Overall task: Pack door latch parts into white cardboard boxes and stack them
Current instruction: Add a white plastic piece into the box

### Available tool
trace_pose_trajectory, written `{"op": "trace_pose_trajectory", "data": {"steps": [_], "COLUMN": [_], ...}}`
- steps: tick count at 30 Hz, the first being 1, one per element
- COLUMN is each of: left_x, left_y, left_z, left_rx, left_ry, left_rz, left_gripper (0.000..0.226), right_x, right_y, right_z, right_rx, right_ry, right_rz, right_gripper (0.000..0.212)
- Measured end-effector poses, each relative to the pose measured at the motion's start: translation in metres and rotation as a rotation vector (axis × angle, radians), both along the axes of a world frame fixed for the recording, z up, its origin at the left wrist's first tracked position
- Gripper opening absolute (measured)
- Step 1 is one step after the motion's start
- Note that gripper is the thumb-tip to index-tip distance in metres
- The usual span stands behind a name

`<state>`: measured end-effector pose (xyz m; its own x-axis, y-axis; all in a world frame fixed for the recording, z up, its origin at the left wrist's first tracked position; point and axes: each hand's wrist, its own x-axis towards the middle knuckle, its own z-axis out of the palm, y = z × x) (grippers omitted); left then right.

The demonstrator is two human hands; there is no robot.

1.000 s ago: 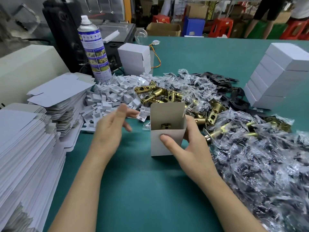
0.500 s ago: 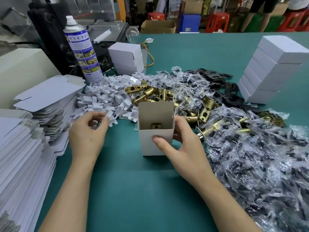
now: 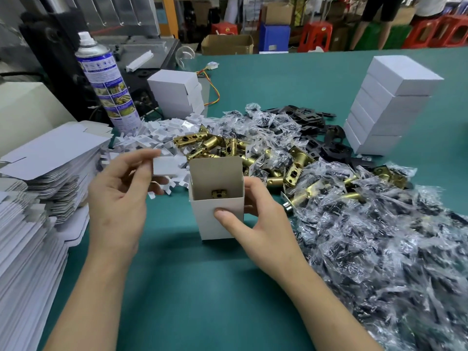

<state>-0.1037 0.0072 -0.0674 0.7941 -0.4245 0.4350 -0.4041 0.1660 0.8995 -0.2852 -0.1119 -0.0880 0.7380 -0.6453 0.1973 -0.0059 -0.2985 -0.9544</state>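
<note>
step: packing, insert stage | right hand (image 3: 258, 224) is gripping the open white cardboard box (image 3: 217, 198), brass latch part (image 3: 218, 193) inside, bench centre | left hand (image 3: 119, 198) is pinching a small white card insert (image 3: 166, 166) | next: lowering insert squarely into box

Upper left of the frame, a spray can (image 3: 107, 83) stands upright on the green worktop (image 3: 278, 79). Beyond the far edge: a brown carton (image 3: 226, 44), a blue bin (image 3: 274, 38), and red stools (image 3: 315, 35) in a row.
</note>
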Motion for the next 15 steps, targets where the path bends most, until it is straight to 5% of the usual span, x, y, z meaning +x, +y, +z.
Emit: {"op": "trace_pose_trajectory", "data": {"steps": [7,15], "left_x": [-0.011,-0.012], "left_y": [-0.001,0.021], "left_z": [0.025,0.062], "left_rx": [-0.123,0.162], "left_ry": [0.354,-0.078], "left_rz": [-0.182,-0.158], "left_gripper": [0.024,0.035], "right_x": [-0.001,-0.001], "right_y": [-0.002,-0.004], "right_z": [0.001,0.000], "right_rx": [0.007,-0.007], "right_ry": [-0.011,-0.004], "right_rz": [0.009,0.010], "right_gripper": [0.038,0.037]}}
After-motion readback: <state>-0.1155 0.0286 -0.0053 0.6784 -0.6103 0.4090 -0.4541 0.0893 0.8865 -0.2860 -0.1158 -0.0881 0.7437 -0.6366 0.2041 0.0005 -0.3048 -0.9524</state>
